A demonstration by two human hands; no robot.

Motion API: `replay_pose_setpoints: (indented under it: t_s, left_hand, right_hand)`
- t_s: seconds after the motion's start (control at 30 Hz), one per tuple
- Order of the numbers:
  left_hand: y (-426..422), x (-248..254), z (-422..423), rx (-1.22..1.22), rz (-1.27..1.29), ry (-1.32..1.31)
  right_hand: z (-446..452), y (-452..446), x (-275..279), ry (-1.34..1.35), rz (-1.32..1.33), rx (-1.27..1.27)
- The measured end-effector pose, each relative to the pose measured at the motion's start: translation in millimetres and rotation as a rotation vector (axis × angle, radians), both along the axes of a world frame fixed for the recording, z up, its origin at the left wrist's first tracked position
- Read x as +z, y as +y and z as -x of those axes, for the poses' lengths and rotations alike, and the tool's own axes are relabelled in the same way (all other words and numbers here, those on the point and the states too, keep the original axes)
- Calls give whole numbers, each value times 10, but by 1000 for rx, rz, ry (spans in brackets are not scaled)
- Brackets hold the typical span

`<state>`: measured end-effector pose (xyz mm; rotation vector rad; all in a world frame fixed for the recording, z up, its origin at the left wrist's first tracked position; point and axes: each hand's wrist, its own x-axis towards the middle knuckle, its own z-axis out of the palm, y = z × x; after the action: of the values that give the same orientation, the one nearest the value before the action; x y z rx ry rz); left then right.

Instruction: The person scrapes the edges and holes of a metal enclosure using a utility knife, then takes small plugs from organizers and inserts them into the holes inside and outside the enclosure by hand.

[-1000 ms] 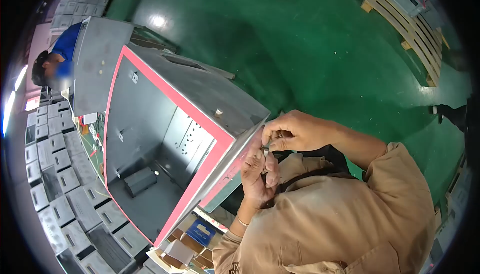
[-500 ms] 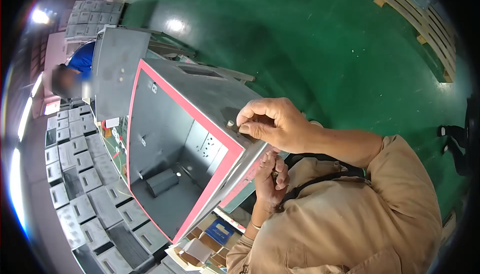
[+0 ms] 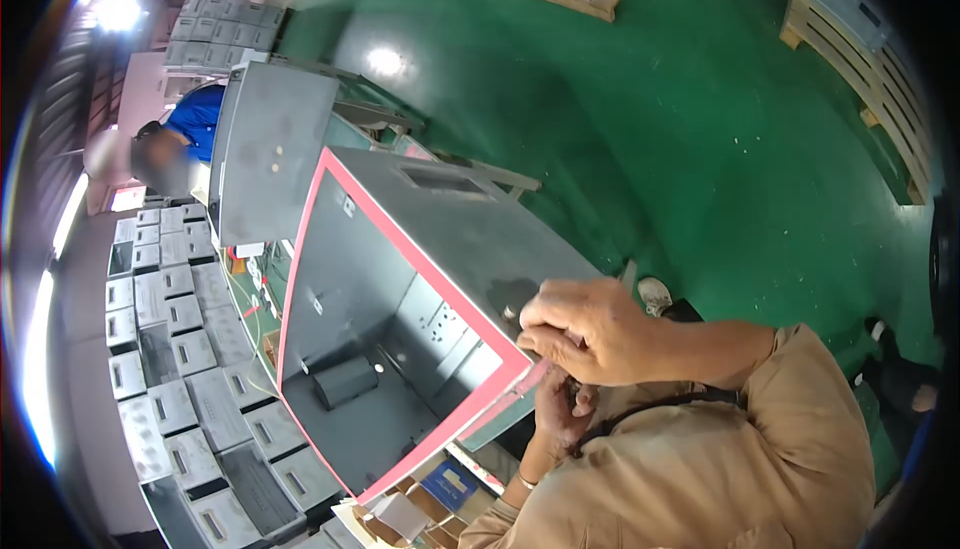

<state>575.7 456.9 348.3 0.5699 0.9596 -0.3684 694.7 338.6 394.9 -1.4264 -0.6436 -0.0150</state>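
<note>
"What is at the far left?"
"Grey boxes [image 3: 200, 414], in rows. Then comes the grey, pink-rimmed cabinet [image 3: 470, 239]."
"And the small pale peg [image 3: 509, 313]?"
"It stands on the cabinet's upper face, near the corner closest to the person, just beside the fingertips of the right hand [image 3: 605, 334]."
"How are the fingers?"
"The left hand [image 3: 562, 414] is below, fingers curled; the right ones are bent. What they grip, if anything, I cannot tell."

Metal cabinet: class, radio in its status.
Right hand at metal cabinet corner, left hand close by, grips unclear. Cabinet open, pink-rimmed. Pale stub near right hand, possibly in the way.
</note>
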Motion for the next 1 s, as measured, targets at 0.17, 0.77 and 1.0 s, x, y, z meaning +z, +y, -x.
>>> replay_pose_setpoints:
  t_s: [0.17, 0.77, 1.0]
  left_hand:
    - [66, -99, 20, 15, 18, 37]
    - [674, -617, 843, 102, -72, 86]
    - [1127, -1053, 1371, 260, 23, 152]
  right_hand:
    - [-34, 30, -14, -18, 149, 21]
    - [-21, -153, -190, 247, -5, 348]
    - [38, -165, -313, 182, 68, 170]
